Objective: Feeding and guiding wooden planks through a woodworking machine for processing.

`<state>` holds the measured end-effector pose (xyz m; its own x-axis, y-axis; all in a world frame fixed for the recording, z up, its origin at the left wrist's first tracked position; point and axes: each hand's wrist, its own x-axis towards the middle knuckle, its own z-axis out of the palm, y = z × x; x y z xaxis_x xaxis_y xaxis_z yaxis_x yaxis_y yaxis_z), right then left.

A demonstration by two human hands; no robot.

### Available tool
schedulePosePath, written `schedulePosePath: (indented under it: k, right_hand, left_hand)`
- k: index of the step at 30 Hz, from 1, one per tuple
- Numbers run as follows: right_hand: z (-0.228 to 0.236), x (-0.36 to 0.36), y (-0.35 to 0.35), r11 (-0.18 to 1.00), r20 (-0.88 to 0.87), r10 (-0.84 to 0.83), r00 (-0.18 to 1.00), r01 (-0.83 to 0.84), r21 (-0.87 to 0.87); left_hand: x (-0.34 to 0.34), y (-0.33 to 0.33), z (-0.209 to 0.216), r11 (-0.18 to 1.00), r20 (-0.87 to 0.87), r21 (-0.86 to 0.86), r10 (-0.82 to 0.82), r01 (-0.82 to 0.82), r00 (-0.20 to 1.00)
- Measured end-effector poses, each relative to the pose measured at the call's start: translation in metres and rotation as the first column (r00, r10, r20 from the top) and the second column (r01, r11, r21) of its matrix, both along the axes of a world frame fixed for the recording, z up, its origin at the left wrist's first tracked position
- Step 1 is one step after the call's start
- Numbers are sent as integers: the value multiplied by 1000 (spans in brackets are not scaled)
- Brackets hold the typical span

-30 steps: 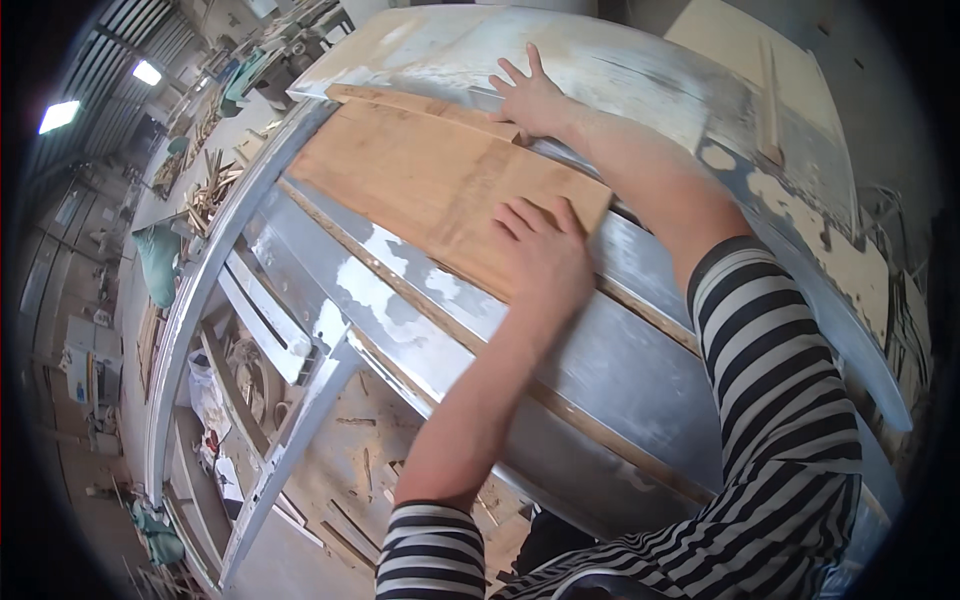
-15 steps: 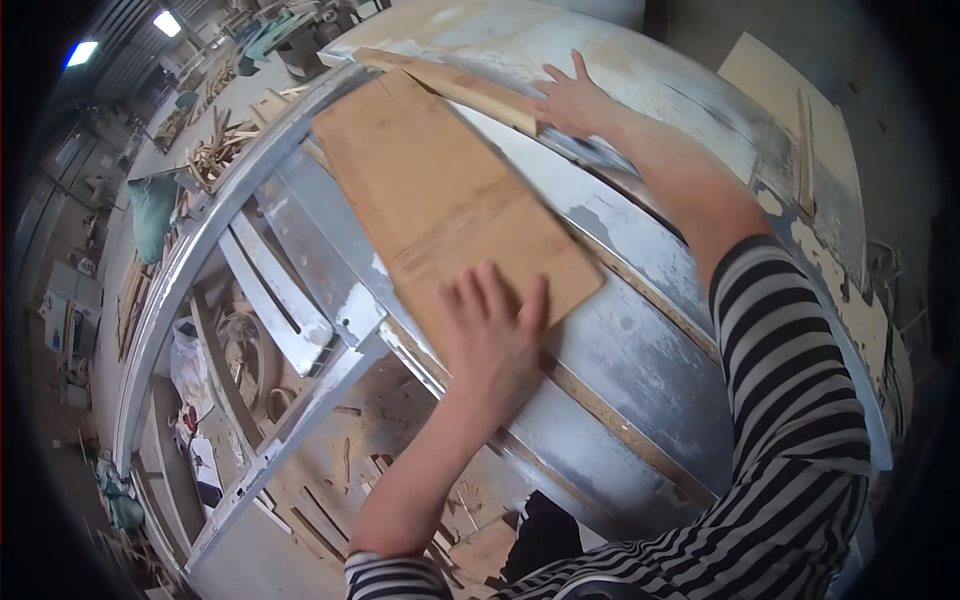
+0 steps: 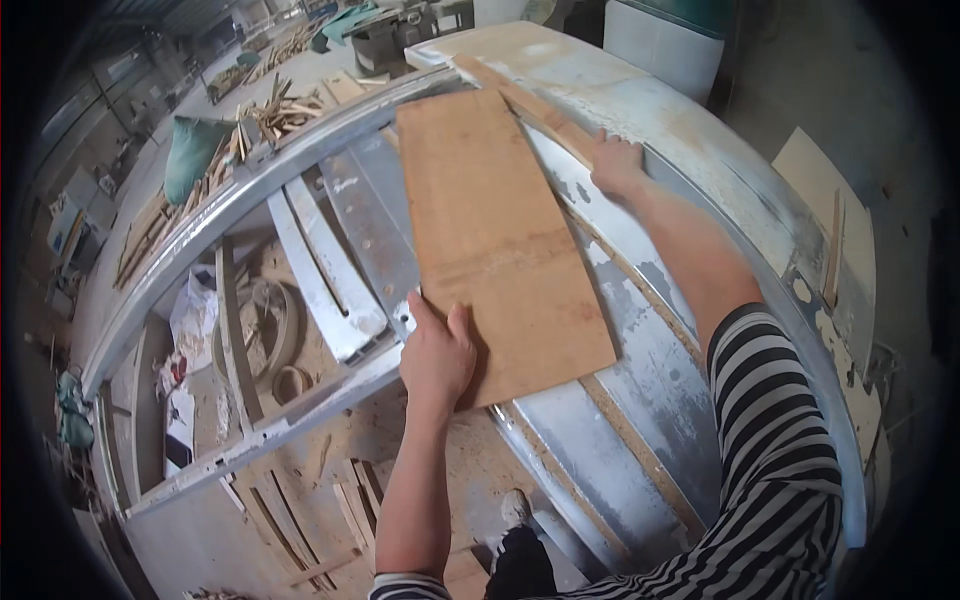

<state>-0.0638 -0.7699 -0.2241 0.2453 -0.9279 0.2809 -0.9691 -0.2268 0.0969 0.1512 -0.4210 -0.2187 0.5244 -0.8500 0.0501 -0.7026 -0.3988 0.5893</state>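
A flat tan plywood board, wider at its near end, lies slanting across a worn white-and-grey slatted frame. My left hand is closed on the board's left edge near its lower corner, thumb on top; some of its fingers are hidden. Farther off to the right, my right hand is closed around the near end of a long wooden strip. That strip runs away from me beside the board's far right side.
Curved metal-looking rails edge the open frame on the left. Wood strips lie on the dusty floor below, and scrap wood is piled beyond. A pale sheet leans at the right; a white container stands behind.
My left hand has shifted from lying spread on the board to gripping its left edge. The board has turned more upright in view. My right hand has closed on the strip.
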Motion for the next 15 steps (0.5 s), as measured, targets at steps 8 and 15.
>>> schedulePosePath:
  k: [8, 15]
  right_hand:
    - [79, -21, 70, 683, 803, -550, 230, -430, 591]
    - [145, -126, 249, 556, 816, -548, 183, -649, 519]
  left_hand:
    - [3, -7, 5, 997, -81, 48, -60, 64, 995]
    - [-21, 46, -15, 995, -8, -65, -76, 76, 997]
